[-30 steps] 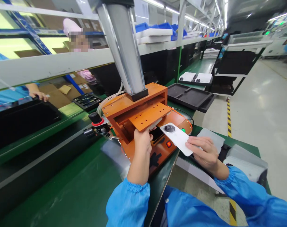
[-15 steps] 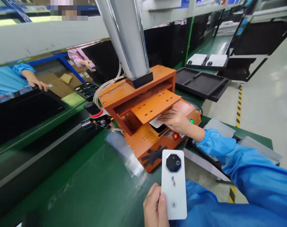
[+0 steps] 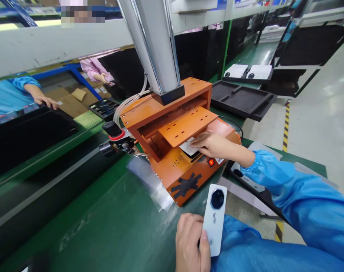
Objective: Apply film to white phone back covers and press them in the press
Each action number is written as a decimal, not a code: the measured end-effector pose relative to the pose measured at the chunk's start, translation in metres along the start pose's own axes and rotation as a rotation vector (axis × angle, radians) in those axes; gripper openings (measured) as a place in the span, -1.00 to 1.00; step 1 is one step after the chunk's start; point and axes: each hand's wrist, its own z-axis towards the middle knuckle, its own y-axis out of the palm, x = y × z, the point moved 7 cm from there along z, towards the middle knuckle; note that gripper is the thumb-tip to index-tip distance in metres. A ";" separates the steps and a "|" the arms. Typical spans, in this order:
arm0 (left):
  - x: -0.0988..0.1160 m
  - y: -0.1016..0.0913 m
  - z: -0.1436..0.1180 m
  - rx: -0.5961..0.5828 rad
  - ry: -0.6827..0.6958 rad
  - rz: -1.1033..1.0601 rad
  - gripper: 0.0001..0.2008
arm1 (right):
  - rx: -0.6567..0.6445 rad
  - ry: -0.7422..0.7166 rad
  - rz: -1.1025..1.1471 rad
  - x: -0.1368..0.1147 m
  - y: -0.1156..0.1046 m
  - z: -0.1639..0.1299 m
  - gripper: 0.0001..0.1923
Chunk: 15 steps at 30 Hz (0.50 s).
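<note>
Beside the orange press (image 3: 174,124) on your green tabletop (image 3: 104,223), your left hand (image 3: 191,241) pinches a white phone (image 3: 215,219); your right hand (image 3: 213,145) presses flat on another phone (image 3: 188,148) under the press plate.

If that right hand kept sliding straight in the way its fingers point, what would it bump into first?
The right hand points leftward into the orange press machine, fingers on a white phone piece lying under the orange plate. Going on, it would likely push that piece, then meet the machine's inner wall; depth is unclear.
</note>
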 end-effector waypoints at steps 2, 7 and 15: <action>0.002 -0.002 0.002 -0.004 0.019 0.049 -0.78 | -0.078 -0.017 0.011 -0.004 -0.002 0.000 -0.60; 0.010 -0.002 0.011 -0.006 0.130 0.279 -0.84 | -0.058 0.007 0.033 -0.010 0.004 -0.012 -0.49; 0.007 -0.006 0.029 0.089 0.272 0.586 -0.91 | 0.691 0.575 -0.093 0.027 -0.006 -0.148 -0.64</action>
